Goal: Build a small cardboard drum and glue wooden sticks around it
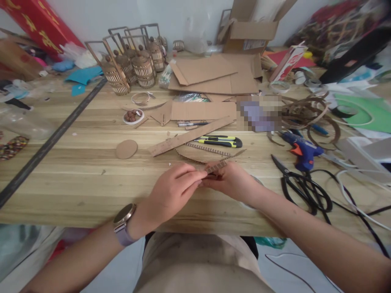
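Note:
Close together over the front of the table, both hands pinch a narrow ridged cardboard strip (pixel 216 167). My left hand (pixel 177 185), below a wristwatch, grips its left end with pressed fingertips. My right hand (pixel 233 179) is closed around the strip's other part, and its palm hides some of it. Just beyond the fingers lie another ridged strip (pixel 210 149) and a yellow and black utility knife (pixel 220 141). A long flat cardboard strip (pixel 192 136) slants behind them. To the left sits a round cardboard disc (pixel 126 149).
Black scissors (pixel 305 187) and a blue glue gun (pixel 305 154) with cables lie at the right. Small lantern-like woven pieces (pixel 143 69) stand at the back left. Cardboard sheets (pixel 214 73) are stacked at the back. A dark metal bar (pixel 55 138) crosses the left side.

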`<state>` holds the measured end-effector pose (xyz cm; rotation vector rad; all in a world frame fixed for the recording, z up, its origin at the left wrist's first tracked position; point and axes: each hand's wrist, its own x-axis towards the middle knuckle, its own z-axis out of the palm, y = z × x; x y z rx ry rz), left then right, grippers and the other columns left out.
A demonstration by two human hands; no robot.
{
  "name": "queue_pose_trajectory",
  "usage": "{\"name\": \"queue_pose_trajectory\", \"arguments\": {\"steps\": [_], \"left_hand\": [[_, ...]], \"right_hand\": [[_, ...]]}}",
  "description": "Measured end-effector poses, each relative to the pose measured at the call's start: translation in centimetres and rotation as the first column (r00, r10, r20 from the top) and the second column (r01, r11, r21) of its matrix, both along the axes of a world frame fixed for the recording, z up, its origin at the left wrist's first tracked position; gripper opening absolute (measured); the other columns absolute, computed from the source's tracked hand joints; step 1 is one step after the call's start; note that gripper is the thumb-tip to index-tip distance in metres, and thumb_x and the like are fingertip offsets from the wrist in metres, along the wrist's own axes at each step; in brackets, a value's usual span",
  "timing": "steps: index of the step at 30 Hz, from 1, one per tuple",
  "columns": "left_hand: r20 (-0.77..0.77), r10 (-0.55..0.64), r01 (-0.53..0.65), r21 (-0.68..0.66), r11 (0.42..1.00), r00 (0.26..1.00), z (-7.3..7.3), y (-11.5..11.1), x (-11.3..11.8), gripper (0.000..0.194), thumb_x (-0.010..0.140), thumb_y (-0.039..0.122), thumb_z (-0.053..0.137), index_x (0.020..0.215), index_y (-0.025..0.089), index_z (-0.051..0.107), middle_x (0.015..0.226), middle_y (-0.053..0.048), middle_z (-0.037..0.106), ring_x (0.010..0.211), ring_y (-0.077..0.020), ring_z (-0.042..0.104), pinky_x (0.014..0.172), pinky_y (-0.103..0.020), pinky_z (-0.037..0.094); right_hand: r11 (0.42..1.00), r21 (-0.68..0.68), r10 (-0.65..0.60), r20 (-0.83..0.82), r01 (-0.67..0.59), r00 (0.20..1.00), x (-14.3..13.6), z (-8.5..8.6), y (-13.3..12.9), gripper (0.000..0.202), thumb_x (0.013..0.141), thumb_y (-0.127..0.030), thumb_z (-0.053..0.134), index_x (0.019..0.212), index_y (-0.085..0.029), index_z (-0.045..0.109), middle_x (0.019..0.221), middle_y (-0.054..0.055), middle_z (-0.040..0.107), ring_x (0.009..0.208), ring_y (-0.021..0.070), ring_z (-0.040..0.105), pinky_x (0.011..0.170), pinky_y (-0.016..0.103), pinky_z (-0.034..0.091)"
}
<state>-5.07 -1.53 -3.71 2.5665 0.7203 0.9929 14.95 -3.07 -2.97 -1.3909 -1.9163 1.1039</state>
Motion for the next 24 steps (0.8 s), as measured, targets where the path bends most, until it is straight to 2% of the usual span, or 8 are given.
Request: {"name": "queue_pose_trajectory", "arguments": {"steps": [4, 7, 11, 12, 14, 17, 21, 24], "left_hand": [[-0.014, -0.021, 0.022, 0.062, 0.998, 1.0, -0.3, 0.2, 0.2, 0.021, 0.096, 0.011, 0.051, 0.11, 0.017, 0.066, 0.092, -0.005, 0.069, 0.084, -0.0154, 0.065, 0.075, -0.028, 0.056], [-0.041, -0.016, 0.019, 0.073, 0.997, 0.999, -0.4, 0.2, 0.2, 0.021, 0.097, 0.012, 0.05, 0.11, 0.017, 0.066, 0.091, -0.005, 0.069, 0.082, -0.0158, 0.065, 0.074, -0.029, 0.056], [-0.078, -0.017, 0.024, 0.087, 0.996, 0.997, -0.1, 0.3, 0.3, 0.019, 0.098, 0.013, 0.05, 0.108, 0.018, 0.066, 0.091, -0.005, 0.07, 0.083, -0.0161, 0.066, 0.075, -0.029, 0.056], [-0.08, -0.016, 0.024, 0.093, 0.995, 0.997, 0.0, 0.3, 0.3, 0.019, 0.098, 0.013, 0.05, 0.107, 0.017, 0.065, 0.091, -0.005, 0.07, 0.084, -0.0163, 0.066, 0.075, -0.029, 0.056], [-0.082, -0.008, 0.016, 0.106, 0.994, 0.997, 0.1, 0.3, 0.3, 0.018, 0.099, 0.014, 0.049, 0.106, 0.017, 0.066, 0.091, -0.005, 0.07, 0.084, -0.0166, 0.067, 0.075, -0.03, 0.056], [-0.099, -0.002, 0.012, 0.106, 0.994, 0.995, 0.3, 0.3, 0.3, 0.02, 0.099, 0.014, 0.048, 0.106, 0.018, 0.066, 0.09, -0.005, 0.07, 0.084, -0.0166, 0.067, 0.075, -0.03, 0.057], [-0.11, -0.028, 0.037, 0.084, 0.996, 0.994, 0.3, 0.3, 0.1, 0.022, 0.098, 0.013, 0.048, 0.108, 0.018, 0.067, 0.092, -0.006, 0.071, 0.083, -0.017, 0.067, 0.074, -0.03, 0.057], [-0.107, -0.027, 0.036, 0.081, 0.996, 0.994, 0.3, 0.2, 0.1, 0.022, 0.098, 0.013, 0.048, 0.109, 0.018, 0.066, 0.093, -0.006, 0.071, 0.085, -0.017, 0.068, 0.076, -0.03, 0.058]], "right_hand": [[0.993, -0.071, -0.101, -0.048, 0.098, 0.994, -0.1, -0.6, -0.2, 0.019, 0.077, -0.034, 0.067, 0.067, -0.019, 0.06, 0.056, -0.007, 0.054, 0.054, 0.0097, 0.048, 0.052, 0.022, 0.035], [0.992, -0.076, -0.109, -0.042, 0.106, 0.993, -0.2, -0.6, -0.3, 0.015, 0.078, -0.033, 0.067, 0.073, -0.019, 0.064, 0.059, -0.006, 0.059, 0.056, 0.0104, 0.052, 0.053, 0.022, 0.038], [0.995, -0.089, -0.043, -0.064, 0.038, 0.997, 0.5, -0.5, -0.4, 0.013, 0.08, -0.03, 0.066, 0.078, -0.018, 0.07, 0.094, 0.003, 0.073, 0.073, 0.0139, 0.065, 0.063, 0.026, 0.047], [0.994, -0.106, -0.043, -0.08, 0.034, 0.996, 0.8, -0.4, -0.4, 0.014, 0.079, -0.03, 0.067, 0.085, -0.018, 0.071, 0.102, 0.005, 0.073, 0.076, 0.0149, 0.066, 0.064, 0.026, 0.048], [0.991, -0.125, -0.06, -0.096, 0.048, 0.994, 1.8, -0.1, -0.6, 0.036, 0.077, -0.032, 0.07, 0.111, -0.019, 0.068, 0.111, 0.007, 0.072, 0.081, 0.0169, 0.068, 0.066, 0.028, 0.051], [0.998, 0.008, -0.063, -0.028, 0.063, 0.998, 3.4, 0.8, -0.9, 0.057, 0.078, -0.037, 0.071, 0.131, -0.021, 0.058, 0.115, 0.009, 0.071, 0.095, 0.0213, 0.068, 0.071, 0.032, 0.053], [0.951, 0.308, -0.042, 0.13, 0.0, 0.991, 4.5, 1.5, -1.3, 0.026, 0.089, -0.034, 0.063, 0.112, -0.024, 0.071, 0.109, 0.008, 0.072, 0.101, 0.023, 0.065, 0.084, 0.037, 0.052], [0.919, 0.39, -0.019, 0.174, -0.051, 0.985, 4.4, 0.9, -1.3, 0.02, 0.092, -0.029, 0.059, 0.103, -0.023, 0.075, 0.097, 0.008, 0.072, 0.093, 0.022, 0.064, 0.083, 0.037, 0.051]]}}
